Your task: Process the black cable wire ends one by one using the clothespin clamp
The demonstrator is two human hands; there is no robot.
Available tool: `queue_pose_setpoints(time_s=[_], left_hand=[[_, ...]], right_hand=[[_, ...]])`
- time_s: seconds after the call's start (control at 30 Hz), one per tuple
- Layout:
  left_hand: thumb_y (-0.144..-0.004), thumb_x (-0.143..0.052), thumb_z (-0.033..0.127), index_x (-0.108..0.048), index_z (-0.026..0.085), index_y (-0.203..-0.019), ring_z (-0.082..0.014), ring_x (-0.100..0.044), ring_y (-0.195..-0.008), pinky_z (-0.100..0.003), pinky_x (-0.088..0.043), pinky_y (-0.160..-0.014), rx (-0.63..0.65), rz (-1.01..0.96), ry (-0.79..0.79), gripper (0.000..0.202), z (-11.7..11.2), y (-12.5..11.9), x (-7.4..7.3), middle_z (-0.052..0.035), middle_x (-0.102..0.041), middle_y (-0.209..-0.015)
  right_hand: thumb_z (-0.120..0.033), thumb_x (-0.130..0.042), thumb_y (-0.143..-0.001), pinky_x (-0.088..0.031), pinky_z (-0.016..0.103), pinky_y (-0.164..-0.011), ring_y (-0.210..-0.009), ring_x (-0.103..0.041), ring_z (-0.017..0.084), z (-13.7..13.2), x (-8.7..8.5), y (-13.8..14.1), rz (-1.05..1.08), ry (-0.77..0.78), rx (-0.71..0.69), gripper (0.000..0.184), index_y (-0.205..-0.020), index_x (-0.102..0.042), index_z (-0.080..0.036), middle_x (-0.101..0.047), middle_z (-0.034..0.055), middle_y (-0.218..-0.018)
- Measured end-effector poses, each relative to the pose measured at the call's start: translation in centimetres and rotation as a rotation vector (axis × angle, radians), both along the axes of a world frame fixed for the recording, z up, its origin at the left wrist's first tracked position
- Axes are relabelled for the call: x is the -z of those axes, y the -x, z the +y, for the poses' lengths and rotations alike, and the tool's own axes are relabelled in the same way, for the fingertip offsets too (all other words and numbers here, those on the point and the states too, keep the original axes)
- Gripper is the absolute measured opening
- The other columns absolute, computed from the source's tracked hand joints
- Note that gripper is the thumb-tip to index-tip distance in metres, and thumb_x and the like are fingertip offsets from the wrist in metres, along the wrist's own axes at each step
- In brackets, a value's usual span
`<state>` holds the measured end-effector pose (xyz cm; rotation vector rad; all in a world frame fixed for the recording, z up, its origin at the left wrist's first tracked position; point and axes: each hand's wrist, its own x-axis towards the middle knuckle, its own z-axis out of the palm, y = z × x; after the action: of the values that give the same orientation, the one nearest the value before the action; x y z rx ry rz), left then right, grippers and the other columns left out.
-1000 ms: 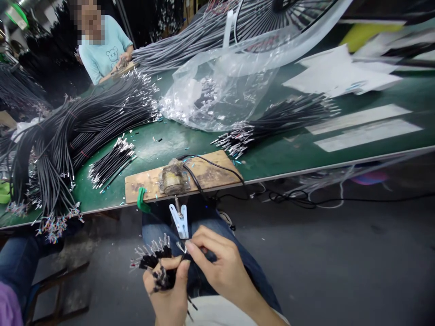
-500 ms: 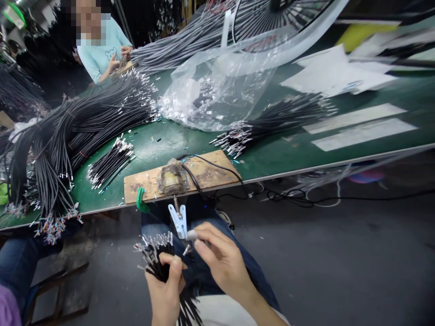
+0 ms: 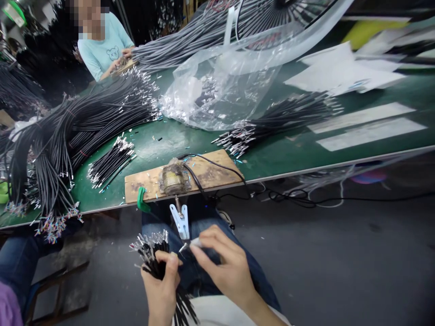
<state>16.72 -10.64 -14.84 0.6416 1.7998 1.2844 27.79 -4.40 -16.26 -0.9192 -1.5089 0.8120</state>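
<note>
My left hand (image 3: 162, 285) is closed round a bundle of short black cables (image 3: 154, 258), whose silvery stripped ends fan out up and to the left. My right hand (image 3: 222, 267) pinches a small silvery tube (image 3: 195, 243) between thumb and forefinger, close to the tip of one cable from the bundle. Both hands hover over my lap, just below a white clip (image 3: 180, 220) that hangs from a small motor (image 3: 174, 179) on a wooden board (image 3: 217, 170) clamped to the table edge.
The green table (image 3: 292, 151) carries large heaps of black cables (image 3: 68, 131), a small cable pile (image 3: 110, 163), another bundle (image 3: 278, 120), a clear plastic bag (image 3: 220, 90) and white papers (image 3: 340, 72). A person in a light blue shirt (image 3: 102, 47) works at the far left.
My left hand turned the bundle more upright, then shifted slightly left. My right hand rose to the white clip, then came down a little with the small tube at the cable tip.
</note>
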Motion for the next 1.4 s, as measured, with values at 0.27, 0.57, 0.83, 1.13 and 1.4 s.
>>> queue_pose_setpoints(time_s=[0.27,0.57,0.83,1.13,1.4], left_hand=[[-0.071,-0.062,0.05,-0.052,0.015,-0.054,-0.005,-0.029,-0.038,-0.019,-0.025,-0.038,-0.03,0.003,-0.03,0.04,-0.3,-0.3,0.6,0.0059,-0.031,-0.04],[-0.074,-0.057,0.054,-0.048,0.016,-0.056,-0.0047,-0.025,-0.038,-0.019,-0.021,-0.038,-0.01,-0.017,-0.033,0.043,-0.2,-0.4,0.1,0.0069,-0.025,-0.041],[-0.075,-0.057,0.052,-0.05,0.016,-0.055,-0.0051,-0.026,-0.038,-0.02,-0.023,-0.038,0.011,0.012,-0.021,0.041,-0.1,-0.7,0.5,0.0062,-0.028,-0.04],[-0.074,-0.055,0.057,-0.053,0.015,-0.053,-0.0043,-0.025,-0.033,-0.019,-0.021,-0.034,0.117,0.003,-0.021,0.047,0.3,0.0,0.5,0.0054,-0.03,-0.037],[-0.057,-0.072,0.055,-0.069,0.017,-0.048,-0.0142,-0.054,-0.045,-0.027,-0.045,-0.052,0.253,0.17,-0.134,0.039,0.7,1.7,-1.6,-0.0055,-0.062,-0.046]], right_hand=[[-0.025,-0.053,-0.083,-0.04,0.024,-0.047,-0.051,-0.047,0.013,-0.1,0.0,0.8,0.064,0.302,-0.191,0.026,-0.059,-0.058,-0.015,-0.051,0.0014,-0.054],[-0.016,-0.05,-0.083,-0.039,0.025,-0.048,-0.05,-0.045,0.013,-0.6,0.4,0.5,-0.054,0.13,-0.148,0.025,-0.058,-0.055,-0.016,-0.051,0.0008,-0.051],[-0.04,-0.04,-0.09,-0.049,0.026,-0.064,-0.071,-0.06,0.017,0.3,-0.5,0.7,0.124,0.293,-0.302,0.036,-0.079,-0.065,-0.016,-0.061,0.0061,-0.072],[-0.029,-0.044,-0.091,-0.037,0.027,-0.052,-0.054,-0.044,0.015,-0.5,-0.4,0.7,-0.014,0.16,-0.179,0.042,-0.052,-0.051,-0.017,-0.05,0.0025,-0.051],[-0.061,-0.067,-0.061,-0.023,0.021,-0.042,-0.044,-0.031,0.008,-0.9,0.2,1.7,0.787,0.931,-0.787,0.054,-0.047,-0.039,-0.017,-0.033,-0.0041,-0.046]])
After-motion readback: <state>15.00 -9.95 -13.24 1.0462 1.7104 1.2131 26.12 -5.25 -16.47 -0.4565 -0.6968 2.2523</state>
